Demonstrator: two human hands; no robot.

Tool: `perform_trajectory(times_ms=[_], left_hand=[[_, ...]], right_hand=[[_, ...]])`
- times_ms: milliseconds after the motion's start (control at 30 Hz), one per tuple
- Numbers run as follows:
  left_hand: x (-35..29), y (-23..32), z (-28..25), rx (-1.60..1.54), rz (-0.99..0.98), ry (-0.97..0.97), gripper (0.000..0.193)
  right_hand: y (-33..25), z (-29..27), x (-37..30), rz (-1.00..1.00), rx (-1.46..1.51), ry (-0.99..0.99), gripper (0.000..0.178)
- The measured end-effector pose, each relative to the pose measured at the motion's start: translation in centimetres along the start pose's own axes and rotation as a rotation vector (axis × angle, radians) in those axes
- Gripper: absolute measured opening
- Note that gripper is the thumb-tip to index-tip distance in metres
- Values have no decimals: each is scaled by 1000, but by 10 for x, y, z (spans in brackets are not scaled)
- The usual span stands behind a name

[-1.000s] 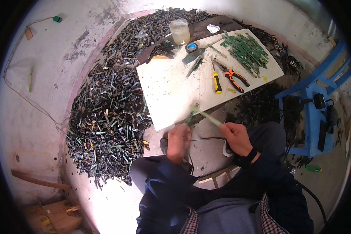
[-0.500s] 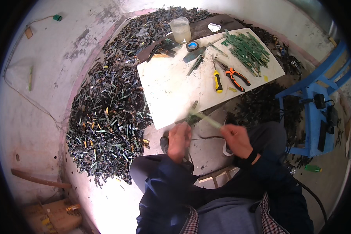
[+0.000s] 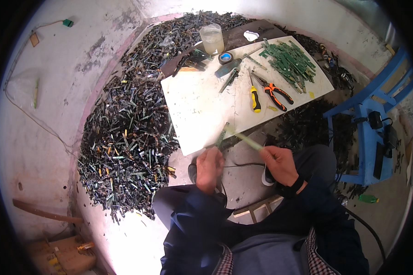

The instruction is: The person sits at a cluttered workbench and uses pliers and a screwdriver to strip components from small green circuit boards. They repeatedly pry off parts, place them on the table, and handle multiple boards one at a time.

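My left hand (image 3: 209, 168) is closed around the lower end of a narrow green circuit board strip (image 3: 222, 137), which points up past the near edge of the white board. In my right hand (image 3: 281, 164) is a long, flat, pale green stick (image 3: 247, 140), blurred along its length. The stick slants up to the left, its tip beside the upper end of the strip; whether they touch I cannot tell. Beyond my hands, on the white board (image 3: 192, 114), lie a yellow-and-black screwdriver (image 3: 255, 97), orange-and-black pliers (image 3: 276, 95) and a heap of green circuit strips (image 3: 290, 64).
A large pile of dark strips (image 3: 128, 137) covers the floor at left and behind the board. A cloudy plastic tub (image 3: 212, 40) and a tape roll (image 3: 225, 57) stand at the far side. To the right is a blue chair (image 3: 366, 133) with black devices on it.
The circuit board strip in my left hand stands more upright and shows more clearly. The stick in my right hand has shifted slightly, its tip now beside the strip's upper end.
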State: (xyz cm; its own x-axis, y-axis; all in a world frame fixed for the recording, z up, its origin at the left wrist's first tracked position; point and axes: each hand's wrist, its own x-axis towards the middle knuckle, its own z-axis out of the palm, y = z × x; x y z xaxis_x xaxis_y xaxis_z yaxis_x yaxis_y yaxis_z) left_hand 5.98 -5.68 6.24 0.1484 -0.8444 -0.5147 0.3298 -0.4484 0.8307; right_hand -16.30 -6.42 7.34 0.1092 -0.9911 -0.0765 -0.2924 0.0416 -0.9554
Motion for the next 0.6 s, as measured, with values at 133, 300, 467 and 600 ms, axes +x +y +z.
perform_trajectory(times_ms=[133,300,467,600], left_hand=[[-1,-1,0,46,24,-29,28],[1,1,-1,24,3,-39,28],[0,-1,-2,-17,12,-30,27],[-1,2,-2,-18,-5,-37,26]], right_hand=[[1,-4,1,-47,38,-172,23],[1,-3,13,-9,100,59,23],[1,-4,7,-36,23,-59,23],[-5,-10,15,-31,54,-54,23]])
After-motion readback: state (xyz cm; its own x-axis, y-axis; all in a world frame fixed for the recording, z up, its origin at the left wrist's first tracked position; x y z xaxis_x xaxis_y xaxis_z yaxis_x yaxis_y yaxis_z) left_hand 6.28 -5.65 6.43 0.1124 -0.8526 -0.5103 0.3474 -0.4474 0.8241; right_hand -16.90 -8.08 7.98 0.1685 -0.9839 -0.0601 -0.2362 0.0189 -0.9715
